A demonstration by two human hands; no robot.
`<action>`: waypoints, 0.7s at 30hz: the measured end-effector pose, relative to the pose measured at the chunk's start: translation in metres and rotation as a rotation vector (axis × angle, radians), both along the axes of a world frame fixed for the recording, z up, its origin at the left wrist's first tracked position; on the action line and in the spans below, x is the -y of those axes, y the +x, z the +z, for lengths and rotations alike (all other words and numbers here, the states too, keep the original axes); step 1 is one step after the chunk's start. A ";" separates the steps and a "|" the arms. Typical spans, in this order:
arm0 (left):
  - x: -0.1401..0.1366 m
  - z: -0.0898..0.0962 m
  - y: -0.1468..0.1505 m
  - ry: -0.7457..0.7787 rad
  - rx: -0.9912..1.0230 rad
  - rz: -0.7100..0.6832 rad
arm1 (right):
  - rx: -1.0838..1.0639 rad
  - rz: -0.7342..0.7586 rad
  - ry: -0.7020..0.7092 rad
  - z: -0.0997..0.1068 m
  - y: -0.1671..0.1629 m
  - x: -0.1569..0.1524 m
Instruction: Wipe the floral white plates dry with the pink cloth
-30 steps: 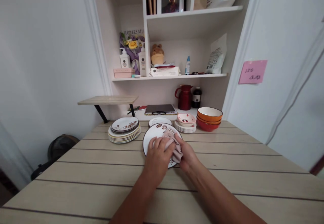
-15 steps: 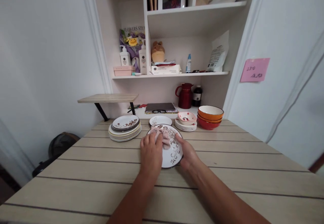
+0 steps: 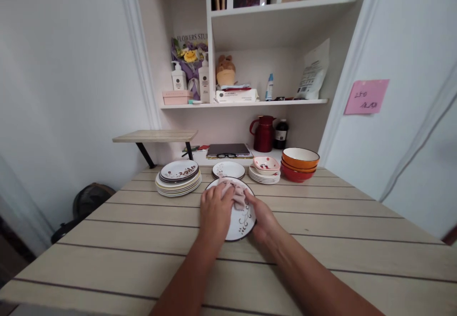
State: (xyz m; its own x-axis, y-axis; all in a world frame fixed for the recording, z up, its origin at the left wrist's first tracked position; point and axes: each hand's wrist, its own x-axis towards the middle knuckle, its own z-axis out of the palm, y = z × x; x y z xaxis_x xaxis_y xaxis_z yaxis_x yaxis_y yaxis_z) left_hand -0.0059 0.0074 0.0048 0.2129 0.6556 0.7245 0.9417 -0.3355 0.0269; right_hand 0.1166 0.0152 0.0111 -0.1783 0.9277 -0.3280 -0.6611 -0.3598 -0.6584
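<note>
Where pink cloth (image 3: 239, 198) ends, the white plate (image 3: 234, 229) shows brown scrolls.

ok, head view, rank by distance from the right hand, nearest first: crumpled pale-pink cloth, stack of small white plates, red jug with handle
From the right hand:
1. Pale-pink cloth: just left, on the dark-rimmed white plate.
2. Small white plates: straight ahead, beyond the hand, stacked.
3. Red jug: farthest back, behind those plates.
</note>
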 end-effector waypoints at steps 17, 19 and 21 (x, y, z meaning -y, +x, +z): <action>0.007 -0.009 0.011 0.007 -0.092 -0.099 | 0.023 -0.023 -0.061 0.009 0.017 -0.004; 0.008 -0.009 0.012 -0.005 -0.099 -0.154 | -0.010 0.020 -0.032 0.003 0.016 -0.007; 0.009 -0.008 0.013 -0.020 -0.086 -0.202 | -0.045 0.060 0.002 -0.004 0.015 -0.009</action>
State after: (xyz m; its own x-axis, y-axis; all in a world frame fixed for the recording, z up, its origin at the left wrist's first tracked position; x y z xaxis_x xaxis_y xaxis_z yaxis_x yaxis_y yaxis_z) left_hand 0.0070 -0.0020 -0.0035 0.4018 0.6073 0.6854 0.8546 -0.5176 -0.0424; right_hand 0.1312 0.0237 0.0074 -0.2480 0.9155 -0.3168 -0.6677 -0.3984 -0.6288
